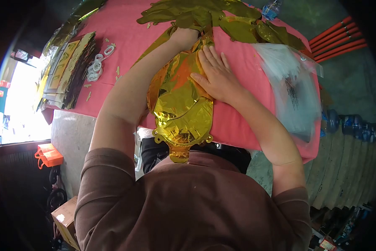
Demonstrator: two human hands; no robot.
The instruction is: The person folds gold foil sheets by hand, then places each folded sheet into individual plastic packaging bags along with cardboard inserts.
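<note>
A flat, uninflated gold foil balloon (183,113) with small tabbed ears lies lengthwise over the pink cloth, its near end hanging past the table edge by my body. My right hand (216,75) rests flat on the foil's right side, fingers stretched out and pointing away from me. Farther up, my left hand (185,39) is bent inward at the foil's far, bunched part. Its fingers are hidden there, so I cannot make out whether they grip it. More gold foil pieces (183,14) are spread at the far side, just beyond both hands.
The pink-covered table (242,117) carries a stack of printed packets (66,69) at left, white ribbon rolls (96,67) beside it, and clear plastic bags (294,100) at right. Scattered small strips lie near the rolls. An orange bag (50,155) and a cardboard box (65,219) sit lower left.
</note>
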